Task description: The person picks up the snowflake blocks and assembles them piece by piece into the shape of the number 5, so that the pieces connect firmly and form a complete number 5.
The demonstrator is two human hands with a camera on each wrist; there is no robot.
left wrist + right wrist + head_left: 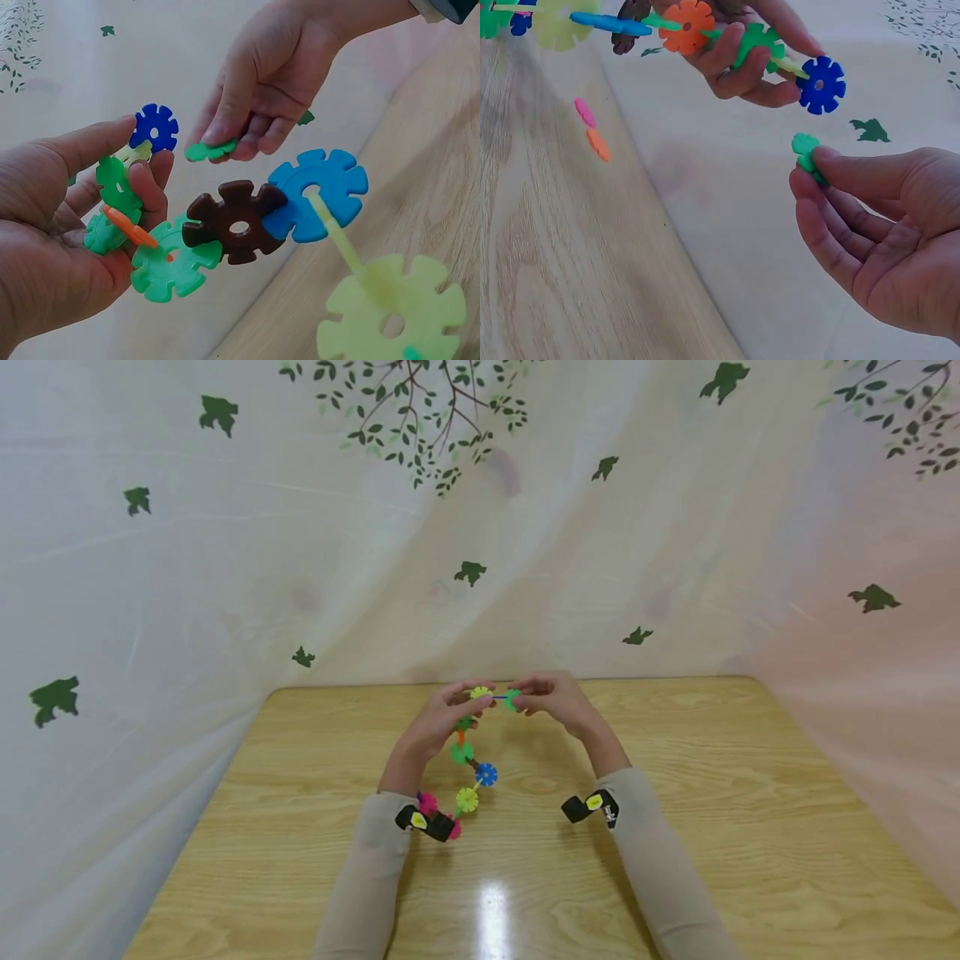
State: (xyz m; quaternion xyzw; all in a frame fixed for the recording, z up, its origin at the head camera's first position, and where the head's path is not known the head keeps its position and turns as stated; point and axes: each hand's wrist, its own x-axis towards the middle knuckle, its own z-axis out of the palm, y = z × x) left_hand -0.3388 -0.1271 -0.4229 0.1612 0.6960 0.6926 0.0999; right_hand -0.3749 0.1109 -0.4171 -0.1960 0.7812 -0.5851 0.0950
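My left hand [437, 722] holds a chain of notched plastic flower discs, its fingers curled about a green disc [118, 184] near the chain's upper end. A dark blue disc [821, 85] forms that end, at the left fingertips. From this hand the chain hangs toward me through brown [238, 225], blue [319, 191] and yellow [394, 311] discs to pink ones [427, 804] beside the left wrist. With thumb and fingers, my right hand [558, 700] pinches a green disc [806, 154]. In the right wrist view a small gap separates it from the dark blue disc.
The wooden table [712, 827] lies below both hands. Behind its far edge hangs a pale cloth [360, 568] printed with leaves and branches. A pink disc [585, 112] and an orange disc [598, 144] show over the wood in the right wrist view. Black wrist cameras [577, 808] sit on both sleeves.
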